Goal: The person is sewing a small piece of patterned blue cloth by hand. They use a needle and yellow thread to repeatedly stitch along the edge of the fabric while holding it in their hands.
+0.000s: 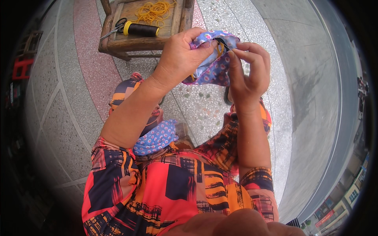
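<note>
My left hand (184, 54) grips a blue floral fabric piece (211, 73) by its upper left edge, with the thumb inside its opening. Pink-purple stitching runs along its edges, and the paler wrong side shows within. Beside the left thumb, a yellow elastic band (220, 49) and a black strip (222, 42) lie in the opening. The fingertips of my right hand (251, 70) pinch the fabric at the right side of the opening; anything finer between them is too small to tell. Another blue floral cloth (156, 137) rests by my left thigh.
Ahead stands a wooden chair (133, 44). Its seat carries scissors (118, 26), a dark thread spool with yellow ends (143, 30) and a tangle of yellow elastic bands (155, 12). Part of a wooden seat (183, 136) shows between my legs, above the speckled floor (198, 109).
</note>
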`<action>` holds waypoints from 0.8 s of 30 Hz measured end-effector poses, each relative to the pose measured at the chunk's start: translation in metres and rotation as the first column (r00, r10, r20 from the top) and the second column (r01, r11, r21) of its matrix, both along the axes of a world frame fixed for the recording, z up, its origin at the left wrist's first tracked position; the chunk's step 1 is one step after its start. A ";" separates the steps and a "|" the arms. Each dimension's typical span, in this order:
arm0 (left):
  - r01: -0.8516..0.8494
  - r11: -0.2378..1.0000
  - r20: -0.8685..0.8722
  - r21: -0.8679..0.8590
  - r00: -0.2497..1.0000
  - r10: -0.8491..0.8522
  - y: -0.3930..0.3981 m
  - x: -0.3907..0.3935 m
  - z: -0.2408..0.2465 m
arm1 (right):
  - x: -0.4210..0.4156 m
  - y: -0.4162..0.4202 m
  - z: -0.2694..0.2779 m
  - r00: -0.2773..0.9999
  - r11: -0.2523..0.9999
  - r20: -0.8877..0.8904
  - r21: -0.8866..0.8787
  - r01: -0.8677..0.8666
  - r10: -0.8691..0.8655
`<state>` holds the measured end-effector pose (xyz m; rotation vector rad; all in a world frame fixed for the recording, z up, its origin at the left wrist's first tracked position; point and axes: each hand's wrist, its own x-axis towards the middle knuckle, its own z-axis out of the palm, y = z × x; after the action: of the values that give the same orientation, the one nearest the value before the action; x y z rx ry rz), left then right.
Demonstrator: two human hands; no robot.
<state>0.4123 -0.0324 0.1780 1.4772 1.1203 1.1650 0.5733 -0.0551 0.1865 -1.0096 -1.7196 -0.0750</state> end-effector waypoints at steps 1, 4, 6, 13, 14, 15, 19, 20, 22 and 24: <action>-0.011 1.000 0.024 0.021 1.000 0.011 0.000 0.000 -0.002 | 0.000 0.000 0.000 1.000 1.000 0.019 0.012 0.002 -0.002; -0.043 0.993 -0.074 0.108 0.996 0.051 -0.002 0.000 -0.001 | 0.000 0.001 -0.001 0.997 0.999 0.076 0.048 0.011 -0.015; -0.026 0.995 -0.102 0.097 0.994 0.036 -0.004 0.000 0.004 | -0.001 0.002 -0.003 0.993 0.997 0.112 0.068 0.020 -0.027; -0.019 0.968 -0.126 0.251 0.991 0.052 -0.004 0.000 0.007 | 0.000 0.003 0.002 1.000 1.000 0.000 0.006 -0.015 0.015; 0.000 0.983 -0.105 0.186 0.994 0.020 -0.002 -0.002 0.007 | 0.004 0.003 0.003 0.993 1.000 -0.115 -0.010 -0.025 0.024; 0.022 0.993 -0.083 0.118 0.997 -0.012 -0.001 -0.004 0.009 | 0.009 0.003 0.004 0.973 0.999 -0.230 -0.027 -0.036 0.029; 0.102 0.991 0.038 0.088 0.994 -0.106 -0.002 -0.005 0.007 | 0.017 0.007 0.006 0.847 0.773 -0.517 -0.586 -0.246 -0.123; 0.127 0.988 0.022 0.087 0.991 -0.129 -0.002 -0.006 0.006 | 0.014 0.009 0.001 0.735 0.633 -0.668 -0.619 -0.465 -0.114; 0.179 0.980 -0.008 0.086 0.984 -0.179 -0.001 -0.005 0.006 | 0.012 0.011 -0.011 0.531 0.438 -0.829 -0.548 -0.712 -0.174; 0.203 0.977 -0.031 0.059 0.979 -0.202 -0.001 -0.004 0.011 | 0.010 0.007 -0.012 0.429 0.360 -0.878 -0.478 -0.802 -0.211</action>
<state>0.4079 -0.0334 0.1887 1.6161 0.9325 1.0497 0.5834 -0.0478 0.1743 -1.0164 -0.7965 1.6522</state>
